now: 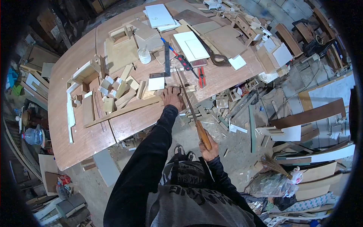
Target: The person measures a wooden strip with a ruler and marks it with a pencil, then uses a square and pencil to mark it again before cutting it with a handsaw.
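Observation:
My right hand (pixel 209 150) is wrapped round the wooden handle of a handsaw (pixel 192 109), whose narrow blade points up over the table's front edge. Flat on the wood near that edge lies my left hand (pixel 172 97), fingers spread, pressing on the end of a long wooden strip (pixel 132 110). The saw blade passes just right of my left hand. A white square piece (pixel 156 84) and a black try square (pixel 167 62) lie beyond it. Small wood blocks (pixel 123 87) are piled to the left.
The table (pixel 140 128) also bears a second saw (pixel 220 59), a soldering-iron-like red and black tool (pixel 184 62), a red tool (pixel 202 77), a plastic cup (pixel 144 56) and white panels (pixel 159 16). Offcuts litter the floor; a broom (pixel 278 166) lies at the right.

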Demonstrator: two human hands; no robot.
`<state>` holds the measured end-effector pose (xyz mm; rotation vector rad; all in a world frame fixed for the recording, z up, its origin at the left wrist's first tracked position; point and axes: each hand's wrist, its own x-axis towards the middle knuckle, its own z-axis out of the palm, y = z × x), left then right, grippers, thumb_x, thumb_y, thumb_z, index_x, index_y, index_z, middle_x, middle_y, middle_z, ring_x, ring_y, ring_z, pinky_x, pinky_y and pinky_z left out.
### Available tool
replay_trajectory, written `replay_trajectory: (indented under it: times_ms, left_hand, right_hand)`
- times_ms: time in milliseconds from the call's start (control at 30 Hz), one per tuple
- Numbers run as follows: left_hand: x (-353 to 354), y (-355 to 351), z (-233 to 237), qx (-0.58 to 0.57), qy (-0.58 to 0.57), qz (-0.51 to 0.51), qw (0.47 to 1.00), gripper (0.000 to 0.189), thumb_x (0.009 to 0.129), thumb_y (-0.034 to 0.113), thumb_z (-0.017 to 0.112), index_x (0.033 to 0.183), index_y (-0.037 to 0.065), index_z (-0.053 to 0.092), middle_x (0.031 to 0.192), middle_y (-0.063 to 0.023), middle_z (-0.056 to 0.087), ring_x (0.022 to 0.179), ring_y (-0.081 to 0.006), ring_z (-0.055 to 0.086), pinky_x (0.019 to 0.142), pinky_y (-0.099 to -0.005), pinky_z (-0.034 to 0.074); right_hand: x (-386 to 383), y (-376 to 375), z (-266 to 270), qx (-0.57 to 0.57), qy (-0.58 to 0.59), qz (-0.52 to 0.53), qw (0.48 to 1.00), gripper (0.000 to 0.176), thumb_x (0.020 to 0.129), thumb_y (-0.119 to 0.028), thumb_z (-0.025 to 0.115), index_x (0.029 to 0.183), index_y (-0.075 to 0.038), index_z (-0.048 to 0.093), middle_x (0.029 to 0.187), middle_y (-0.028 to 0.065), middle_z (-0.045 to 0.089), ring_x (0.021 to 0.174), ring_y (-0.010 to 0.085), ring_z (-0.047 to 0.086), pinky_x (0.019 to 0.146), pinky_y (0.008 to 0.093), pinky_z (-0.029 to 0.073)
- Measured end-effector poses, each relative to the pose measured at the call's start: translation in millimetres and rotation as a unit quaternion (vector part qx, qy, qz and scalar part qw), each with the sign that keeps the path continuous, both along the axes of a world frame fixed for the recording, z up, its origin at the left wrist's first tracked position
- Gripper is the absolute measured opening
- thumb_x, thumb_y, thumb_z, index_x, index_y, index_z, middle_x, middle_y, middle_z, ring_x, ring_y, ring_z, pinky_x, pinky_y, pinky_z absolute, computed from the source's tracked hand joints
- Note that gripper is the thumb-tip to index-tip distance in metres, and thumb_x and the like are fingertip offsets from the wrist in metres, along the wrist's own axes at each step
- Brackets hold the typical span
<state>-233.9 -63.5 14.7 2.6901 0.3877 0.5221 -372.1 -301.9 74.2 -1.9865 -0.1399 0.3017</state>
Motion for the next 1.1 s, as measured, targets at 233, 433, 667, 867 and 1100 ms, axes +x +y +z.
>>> replay_trajectory:
  times_ms: [233, 433, 667, 867, 1100]
  left_hand:
    - [-2, -2, 3, 0.012, 0.046, 0.004, 0.999, 0.037, 0.078, 0.027, 0.058, 0.109, 0.008, 0.053, 0.120, -0.0153, 0.042, 0.112, -0.0341, 0.036, 0.094, -0.0501, 0.025]
    - [-1, -2, 3, 0.022, 0.066, 0.008, 0.998, 0.041, 0.082, 0.029, 0.054, 0.114, 0.004, 0.050, 0.125, -0.0169, 0.041, 0.116, -0.0358, 0.035, 0.098, -0.0519, 0.022]
    - [1, -3, 0, -0.002, 0.067, 0.020, 0.998, 0.042, 0.080, 0.027, 0.057, 0.117, 0.007, 0.050, 0.127, -0.0160, 0.041, 0.117, -0.0362, 0.035, 0.100, -0.0520, 0.022]
    - [2, -2, -6, 0.001, 0.029, 0.020, 0.999, 0.043, 0.075, 0.026, 0.059, 0.113, 0.007, 0.051, 0.123, -0.0140, 0.042, 0.114, -0.0344, 0.036, 0.097, -0.0510, 0.025]
    - [2, 1, -8, 0.006, 0.013, 0.012, 1.000, 0.040, 0.072, 0.025, 0.058, 0.106, 0.005, 0.052, 0.117, -0.0136, 0.042, 0.109, -0.0333, 0.037, 0.094, -0.0501, 0.025]
  right_hand:
    - [1, -2, -7, 0.018, -0.076, -0.017, 0.997, 0.055, 0.077, -0.009, 0.058, 0.130, -0.012, 0.048, 0.089, 0.0210, 0.064, 0.077, 0.0313, 0.066, 0.070, 0.0357, 0.051]
    - [4, -12, -19, 0.034, -0.015, 0.047, 0.998, 0.056, 0.077, -0.004, 0.055, 0.132, -0.007, 0.042, 0.080, 0.0183, 0.064, 0.073, 0.0258, 0.067, 0.066, 0.0332, 0.052]
    - [8, -12, 2, 0.164, 0.044, 0.071, 0.983, 0.048, 0.086, 0.004, 0.048, 0.133, 0.000, 0.038, 0.088, 0.0104, 0.065, 0.077, 0.0170, 0.065, 0.067, 0.0274, 0.053]
    - [6, -13, -23, 0.175, 0.063, 0.028, 0.982, 0.048, 0.084, -0.006, 0.062, 0.128, 0.001, 0.045, 0.091, 0.0124, 0.065, 0.079, 0.0157, 0.064, 0.069, 0.0267, 0.052]
    - [-2, -14, -43, 0.079, 0.073, -0.030, 0.994, 0.047, 0.077, -0.018, 0.072, 0.117, 0.001, 0.056, 0.089, 0.0154, 0.066, 0.082, 0.0190, 0.065, 0.072, 0.0293, 0.050]
